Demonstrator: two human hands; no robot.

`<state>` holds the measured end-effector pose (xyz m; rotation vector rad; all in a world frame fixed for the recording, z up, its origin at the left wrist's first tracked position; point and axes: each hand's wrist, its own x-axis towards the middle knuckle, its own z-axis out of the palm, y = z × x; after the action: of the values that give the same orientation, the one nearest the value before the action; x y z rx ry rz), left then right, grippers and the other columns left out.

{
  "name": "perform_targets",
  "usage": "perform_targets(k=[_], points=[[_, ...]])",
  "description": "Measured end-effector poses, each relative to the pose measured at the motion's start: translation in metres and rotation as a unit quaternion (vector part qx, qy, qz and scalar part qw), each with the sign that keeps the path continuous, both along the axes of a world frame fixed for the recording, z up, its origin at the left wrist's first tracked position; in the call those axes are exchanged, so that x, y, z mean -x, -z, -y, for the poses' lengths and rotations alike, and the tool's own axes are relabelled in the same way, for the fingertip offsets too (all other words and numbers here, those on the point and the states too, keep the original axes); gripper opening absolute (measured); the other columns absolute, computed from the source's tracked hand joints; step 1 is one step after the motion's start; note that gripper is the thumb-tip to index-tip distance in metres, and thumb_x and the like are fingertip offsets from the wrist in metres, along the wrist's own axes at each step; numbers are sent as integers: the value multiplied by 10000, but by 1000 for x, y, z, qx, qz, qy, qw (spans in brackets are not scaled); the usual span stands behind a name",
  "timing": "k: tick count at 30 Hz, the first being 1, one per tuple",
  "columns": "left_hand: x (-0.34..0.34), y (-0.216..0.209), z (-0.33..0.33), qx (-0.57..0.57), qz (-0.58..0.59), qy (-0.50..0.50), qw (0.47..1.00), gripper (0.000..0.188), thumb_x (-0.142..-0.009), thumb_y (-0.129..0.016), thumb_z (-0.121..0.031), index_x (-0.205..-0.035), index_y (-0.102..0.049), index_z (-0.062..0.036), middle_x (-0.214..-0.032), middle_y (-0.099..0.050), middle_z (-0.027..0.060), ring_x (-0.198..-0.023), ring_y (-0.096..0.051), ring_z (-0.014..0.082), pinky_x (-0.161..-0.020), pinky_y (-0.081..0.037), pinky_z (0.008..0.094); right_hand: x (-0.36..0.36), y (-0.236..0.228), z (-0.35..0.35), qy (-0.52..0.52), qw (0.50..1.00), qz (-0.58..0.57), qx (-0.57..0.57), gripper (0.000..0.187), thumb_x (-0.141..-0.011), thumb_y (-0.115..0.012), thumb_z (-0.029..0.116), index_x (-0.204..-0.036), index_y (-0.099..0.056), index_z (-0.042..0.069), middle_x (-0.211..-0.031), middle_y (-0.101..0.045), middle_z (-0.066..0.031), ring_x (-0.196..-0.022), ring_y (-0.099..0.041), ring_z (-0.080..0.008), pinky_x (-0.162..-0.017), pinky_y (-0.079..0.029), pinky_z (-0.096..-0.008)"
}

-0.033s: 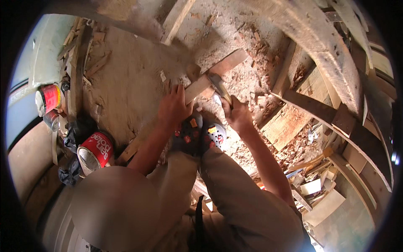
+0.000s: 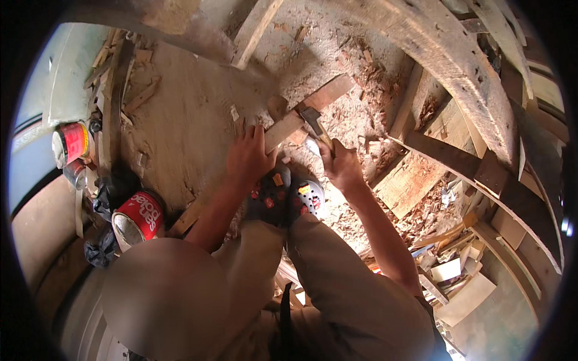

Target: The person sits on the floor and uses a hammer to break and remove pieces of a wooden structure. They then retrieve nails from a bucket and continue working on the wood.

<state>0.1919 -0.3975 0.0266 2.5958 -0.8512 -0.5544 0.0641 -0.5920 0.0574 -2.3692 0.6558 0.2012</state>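
A short wooden board (image 2: 329, 94) lies slanted across the dusty floor in front of my feet. My left hand (image 2: 248, 155) grips its near left end, fingers bent against the wood. My right hand (image 2: 342, 163) is closed around the wooden handle of a short tool (image 2: 310, 115) with a dark metal head. That head sits over the middle of the board; whether it touches the wood I cannot tell, nor whether it is a hammer or a small axe. Beneath the board, a small wood block (image 2: 298, 135) is partly hidden.
Clogs (image 2: 308, 197) on my feet stand close below the board. Wood chips (image 2: 367, 141) cover the floor. Red cans (image 2: 144, 215) and black plastic bags (image 2: 108, 191) are at the left. Curved timbers (image 2: 457, 60) and a dark beam (image 2: 448, 155) rise at the right.
The tool's dark head has turned slightly, showing more of its broad side. Both hands and the board stay almost where they were.
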Motion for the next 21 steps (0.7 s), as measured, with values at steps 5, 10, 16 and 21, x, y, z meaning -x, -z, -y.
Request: perform_targets(k=[5,10,16,21], points=[[7,2,-3,33,1,-26,999,526,-759,-761,-270,-1157,-530,-17,-1046,-614,200,-907,-657,396,-747,-554,480,-10,-37,-3,32,975,212,-53,285,-986,-604,289,-990,-595,4,-553,-565,-202,-535,-619,-430,-487,-490,-488],[-4,2,0,-1,33,13,999,521,-770,-758,-278,-1160,-531,-18,-1057,-610,193,-916,-657,394,-743,-552,479,1,5,12,4,998,61,-18,398,-989,-586,388,-923,-581,-4,-543,-567,-209,-511,-612,-431,-455,-471,-495],[-2,1,0,5,19,12,1000,538,-768,-761,-288,-1169,-524,-19,-1062,-609,182,-940,-657,379,-732,-557,477,2,3,7,-7,999,44,-23,365,-995,-573,361,-884,-568,14,-595,-597,-240,-557,-637,-433,-512,-492,-518],[-1,6,-2,40,40,-2,998,475,-800,-736,-294,-1113,-533,-1,-1019,-615,222,-834,-651,437,-684,-537,519,-13,-30,16,35,994,92,-52,408,-995,-564,401,-945,-578,-4,-614,-603,-246,-572,-639,-444,-511,-491,-510]])
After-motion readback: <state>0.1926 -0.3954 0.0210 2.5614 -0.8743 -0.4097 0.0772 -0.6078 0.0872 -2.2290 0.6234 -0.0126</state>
